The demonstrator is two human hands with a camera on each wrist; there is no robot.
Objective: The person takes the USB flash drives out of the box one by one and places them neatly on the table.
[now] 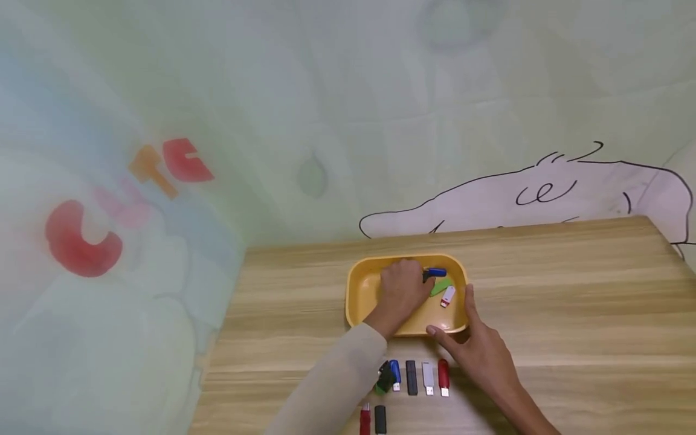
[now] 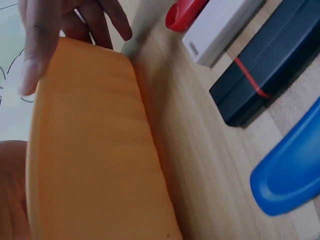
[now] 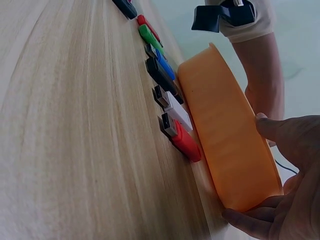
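My left hand [image 1: 402, 287] reaches down inside a yellow plastic tray [image 1: 352, 302], its fingertips hidden from the head view. By its thumb lie a blue USB stick [image 1: 437, 272], a green one [image 1: 440, 287] and a white and red one [image 1: 447, 296]. Around the tray's near right corner, my right hand [image 1: 486, 353] holds the rim, thumb at the front and fingers along the side. In the right wrist view that thumb presses the orange-looking tray wall [image 3: 225, 135].
In front of the tray lie a red USB stick [image 1: 443, 377], a white one [image 1: 428, 377], a black one [image 1: 411, 377] and a blue one [image 1: 396, 374]. Nearer are another red stick [image 1: 365, 420] and a dark stick [image 1: 380, 418]. A printed cloth [image 1: 326, 121] hangs behind the wooden table [image 1: 571, 290].
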